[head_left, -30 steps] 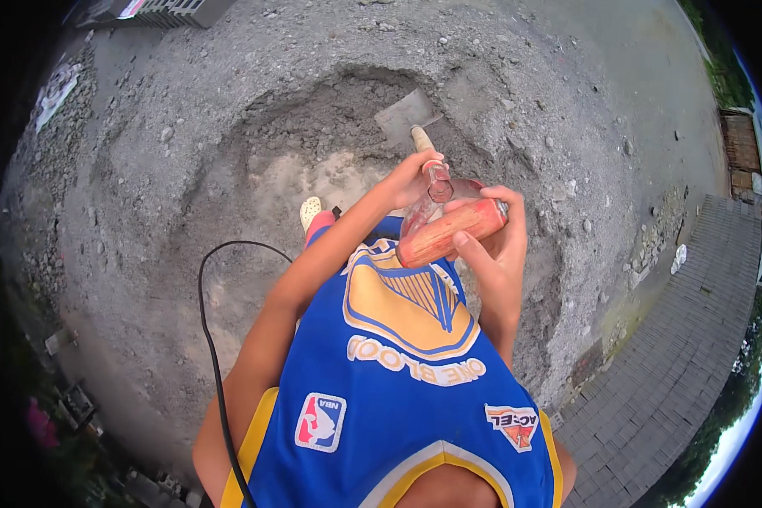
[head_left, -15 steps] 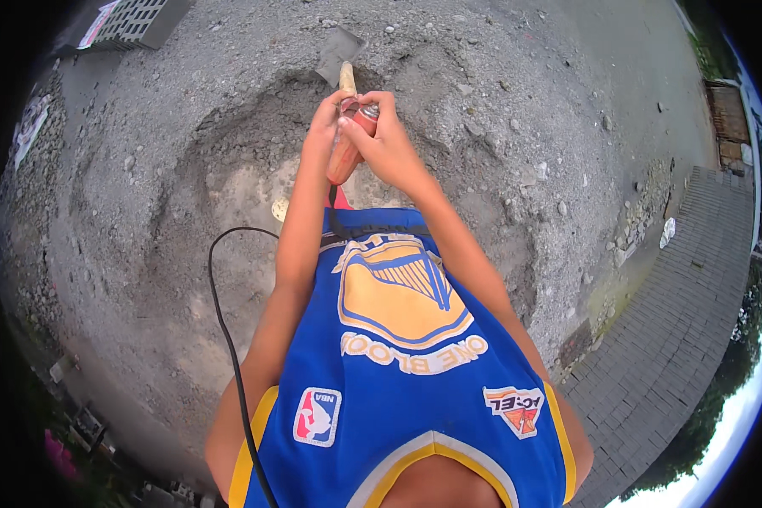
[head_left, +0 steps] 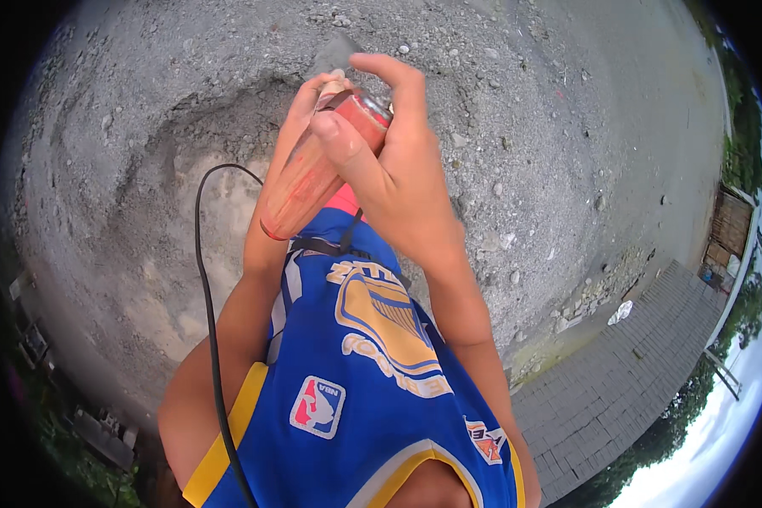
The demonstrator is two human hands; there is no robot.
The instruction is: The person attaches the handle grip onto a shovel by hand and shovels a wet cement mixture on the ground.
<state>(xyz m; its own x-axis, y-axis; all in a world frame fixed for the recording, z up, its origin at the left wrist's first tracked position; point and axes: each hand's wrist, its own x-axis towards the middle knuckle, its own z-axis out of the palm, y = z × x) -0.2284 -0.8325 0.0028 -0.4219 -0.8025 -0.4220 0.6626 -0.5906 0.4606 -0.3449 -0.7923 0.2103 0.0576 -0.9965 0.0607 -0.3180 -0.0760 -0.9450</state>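
Observation:
A shovel stands tilted before me, its grey blade (head_left: 337, 52) far off on the gravel. Its thick red grip (head_left: 300, 182), worn and wood-grained with a metal end, rises close to my chest. Below the grip, my left hand (head_left: 306, 103) is closed around the pale shaft, partly hidden behind the grip. My right hand (head_left: 402, 161) is at the grip's metal end: the thumb lies across the red surface and the forefinger reaches past the end. Its other fingers are hidden.
Loose grey gravel (head_left: 550, 110) surrounds a shallow dug hollow (head_left: 195, 203). A black cable (head_left: 201, 254) loops along my left arm. To the right run a grey paved strip (head_left: 626, 364) and a small shed (head_left: 726, 224).
The shovel's grip and both hands have come up closer to me. My right hand's thumb and forefinger have spread wider. My view has turned, and the stacked blocks at upper left have left it.

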